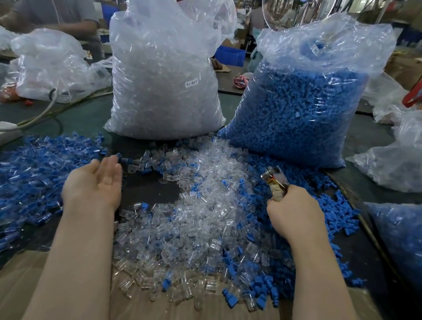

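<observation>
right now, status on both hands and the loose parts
Left hand open, palm up, empty. Right hand grips a small metal tool. Clear plastic parts heaped between the hands, blue parts either side. Nothing between hands and heap.

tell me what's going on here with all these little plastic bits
A person works at a table strewn with clear pieces in the middle and blue pieces to either side. The right hand grips a small object, too blurred to identify, above the pile. The left hand lies palm up, fingers relaxed, holding nothing. Behind stand a bag of clear pieces and a bag of blue ones.
</observation>
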`<state>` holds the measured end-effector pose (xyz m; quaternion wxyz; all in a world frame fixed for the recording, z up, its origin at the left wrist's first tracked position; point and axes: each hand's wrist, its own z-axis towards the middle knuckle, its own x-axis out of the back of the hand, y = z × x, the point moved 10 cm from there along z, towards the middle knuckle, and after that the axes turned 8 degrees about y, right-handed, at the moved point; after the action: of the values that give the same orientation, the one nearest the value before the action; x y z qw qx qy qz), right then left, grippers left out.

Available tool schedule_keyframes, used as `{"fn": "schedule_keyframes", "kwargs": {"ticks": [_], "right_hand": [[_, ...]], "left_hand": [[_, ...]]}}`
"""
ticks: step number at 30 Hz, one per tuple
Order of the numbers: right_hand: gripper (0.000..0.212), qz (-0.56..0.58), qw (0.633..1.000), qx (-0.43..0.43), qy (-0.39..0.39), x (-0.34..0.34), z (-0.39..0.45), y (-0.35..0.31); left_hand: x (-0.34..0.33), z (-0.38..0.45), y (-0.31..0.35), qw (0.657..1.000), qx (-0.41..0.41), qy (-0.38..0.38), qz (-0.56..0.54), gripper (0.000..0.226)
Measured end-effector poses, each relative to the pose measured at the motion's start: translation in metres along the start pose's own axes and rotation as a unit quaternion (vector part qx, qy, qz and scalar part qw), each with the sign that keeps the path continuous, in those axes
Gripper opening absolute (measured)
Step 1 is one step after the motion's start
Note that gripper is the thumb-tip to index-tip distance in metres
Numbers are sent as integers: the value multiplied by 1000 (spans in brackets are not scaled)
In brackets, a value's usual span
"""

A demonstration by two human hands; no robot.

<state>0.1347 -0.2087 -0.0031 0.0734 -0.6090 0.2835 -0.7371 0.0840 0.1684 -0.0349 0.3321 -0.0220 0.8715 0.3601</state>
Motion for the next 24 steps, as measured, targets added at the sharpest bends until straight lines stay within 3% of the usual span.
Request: {"fn": "schedule_keyframes", "kwargs": {"ticks": [2, 3, 5, 7, 10, 13, 15, 18, 24], "right_hand": [[13, -15, 1000, -18, -3, 0, -1, 4], [13, -22, 999, -24, -8, 0, -2, 5], [16, -37, 999, -32, -19, -1, -4, 7], [19, -52, 998, -35, -32, -4, -6, 7], [20, -64, 996, -37, -41, -7, -7, 7], [22, -71, 996, -28, -48, -12, -7, 5], [24, -79, 995, -20, -49, -16, -8, 4], [26, -82, 996, -10, -37, -18, -8, 1], [23, -76, 997, -13, -16, -13, -8, 1]], "left_hand": [[-15, -6, -3, 992, -9, -39, 116, 23], [-24, -10, -3, 970, -47, -59, 229, 19], [-40, -19, -12, 884, -140, -121, 430, 16], [-52, -30, -31, 787, -201, -177, 556, 19], [-57, -38, -64, 663, -204, -238, 680, 26], [-61, -45, -85, 583, -212, -287, 730, 42], [-64, -49, -86, 570, -234, -295, 730, 42], [-66, -48, -84, 579, -252, -290, 720, 20], [-67, -50, -81, 586, -271, -293, 705, 13]]}}
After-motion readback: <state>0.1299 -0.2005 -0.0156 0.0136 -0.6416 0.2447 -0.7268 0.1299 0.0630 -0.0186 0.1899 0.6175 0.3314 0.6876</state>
